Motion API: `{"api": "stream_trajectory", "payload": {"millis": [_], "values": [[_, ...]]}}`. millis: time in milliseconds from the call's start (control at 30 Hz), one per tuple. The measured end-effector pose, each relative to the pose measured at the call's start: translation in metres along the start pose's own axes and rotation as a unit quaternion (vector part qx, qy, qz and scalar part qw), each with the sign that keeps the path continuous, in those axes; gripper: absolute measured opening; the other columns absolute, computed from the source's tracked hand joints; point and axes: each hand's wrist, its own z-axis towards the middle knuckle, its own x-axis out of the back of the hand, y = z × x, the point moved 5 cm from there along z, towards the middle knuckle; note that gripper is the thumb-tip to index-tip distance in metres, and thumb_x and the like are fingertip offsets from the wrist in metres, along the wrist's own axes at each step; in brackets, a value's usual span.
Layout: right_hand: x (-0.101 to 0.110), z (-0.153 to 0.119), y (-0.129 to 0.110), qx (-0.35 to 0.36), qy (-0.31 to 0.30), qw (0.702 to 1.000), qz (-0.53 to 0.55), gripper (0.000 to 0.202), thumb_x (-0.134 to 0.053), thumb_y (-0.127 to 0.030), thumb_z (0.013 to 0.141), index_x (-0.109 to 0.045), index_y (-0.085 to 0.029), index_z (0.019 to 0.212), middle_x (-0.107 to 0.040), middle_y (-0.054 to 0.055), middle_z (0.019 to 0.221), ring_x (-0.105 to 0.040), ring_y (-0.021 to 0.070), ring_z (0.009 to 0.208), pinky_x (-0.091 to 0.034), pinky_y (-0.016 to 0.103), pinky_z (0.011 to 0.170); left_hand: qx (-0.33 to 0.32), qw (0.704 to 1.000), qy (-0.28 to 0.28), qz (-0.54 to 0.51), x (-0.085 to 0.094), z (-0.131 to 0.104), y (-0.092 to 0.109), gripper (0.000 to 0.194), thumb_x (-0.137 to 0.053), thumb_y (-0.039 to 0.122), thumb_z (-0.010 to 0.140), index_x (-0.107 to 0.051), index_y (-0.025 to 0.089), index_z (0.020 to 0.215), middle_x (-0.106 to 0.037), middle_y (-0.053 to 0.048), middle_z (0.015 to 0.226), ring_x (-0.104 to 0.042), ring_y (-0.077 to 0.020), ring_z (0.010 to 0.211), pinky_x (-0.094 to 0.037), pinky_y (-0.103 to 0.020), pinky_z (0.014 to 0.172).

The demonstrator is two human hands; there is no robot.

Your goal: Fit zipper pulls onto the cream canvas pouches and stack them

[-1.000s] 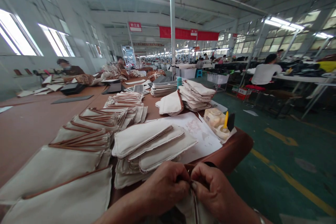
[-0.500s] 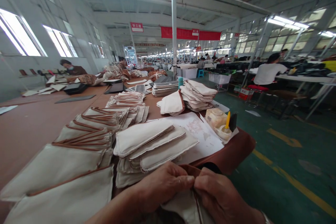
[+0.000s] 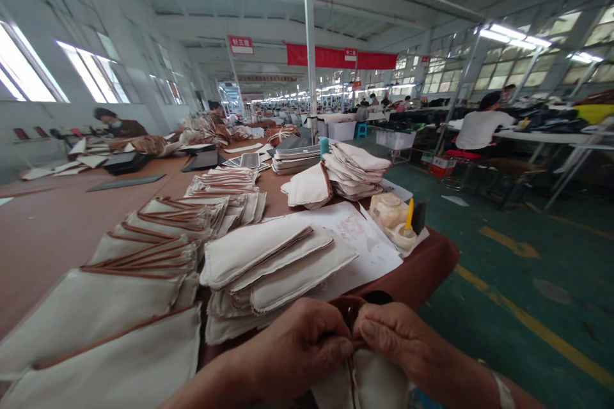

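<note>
Near the bottom of the view, my left hand (image 3: 307, 348) and my right hand (image 3: 405, 339) meet with thumbs and fingers pinched. Between them they grip the brown edge of a cream fabric pouch (image 3: 378, 378), whose pale panels hang below the fingers. A dark seam runs down its middle, and its lower end is cut off by the frame. Just beyond my left hand lies a pile of similar cream pouches (image 3: 268, 255). Farther left, brown-edged pouches (image 3: 129, 300) overlap in a long fanned row.
On the brown-covered table (image 3: 52, 223) stand another stack of cream pouches (image 3: 359, 169), a white sheet (image 3: 355, 230) and a glue container (image 3: 389, 209) beside a yellow-handled tool (image 3: 409, 214). The table's edge drops to a green floor (image 3: 484, 307) at right. Co-workers sit farther off.
Both hands keep hold of the pouch's edge. My left knuckles have rolled inward, my right thumb now shows on top, and the pouch's panels spread more to the right. The whole view has shifted slightly.
</note>
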Motion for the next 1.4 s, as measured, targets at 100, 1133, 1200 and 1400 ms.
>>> {"api": "stream_trajectory", "payload": {"millis": [100,1133,1200,1400], "values": [[-0.006,0.002,0.006,0.006,0.001,1.000,-0.012,0.046,-0.046,-0.056,0.095,-0.045,-0.018,0.069,-0.038,-0.003,0.069,-0.032,0.0123,0.063,-0.027,0.024,0.053,-0.024,0.999,0.030,0.019,-0.003,0.001,-0.004,0.032,-0.052,0.036,0.092,-0.044,0.017,0.067,-0.036,0.003,0.070,-0.031,-0.0108,0.064,-0.026,-0.023,0.055],[0.002,0.001,0.031,-0.027,0.059,0.987,0.148,0.038,-0.081,-0.046,0.073,-0.074,-0.009,0.082,-0.056,0.000,0.066,-0.045,0.0112,0.062,-0.034,0.022,0.058,-0.158,0.930,0.274,0.187,-0.002,-0.007,0.001,0.013,-0.058,0.005,0.073,-0.056,0.017,0.074,-0.055,0.003,0.069,-0.045,-0.0079,0.059,-0.032,-0.017,0.053],[0.000,0.002,0.034,-0.036,0.066,0.986,0.151,0.033,-0.082,-0.041,0.073,-0.077,-0.009,0.082,-0.058,0.000,0.063,-0.046,0.0103,0.059,-0.035,0.021,0.056,-0.194,0.913,0.270,0.237,-0.003,-0.010,0.003,0.014,-0.056,0.005,0.078,-0.061,0.017,0.082,-0.060,0.000,0.078,-0.053,-0.0098,0.066,-0.038,-0.018,0.058],[-0.001,0.001,0.037,-0.056,0.084,0.977,0.188,0.029,-0.080,-0.037,0.075,-0.079,-0.010,0.085,-0.068,0.004,0.070,-0.053,0.0121,0.063,-0.039,0.022,0.060,-0.175,0.863,0.215,0.423,-0.010,-0.012,0.001,0.015,-0.047,0.011,0.091,-0.060,0.019,0.094,-0.066,-0.002,0.085,-0.063,-0.0155,0.071,-0.048,-0.024,0.062]]}}
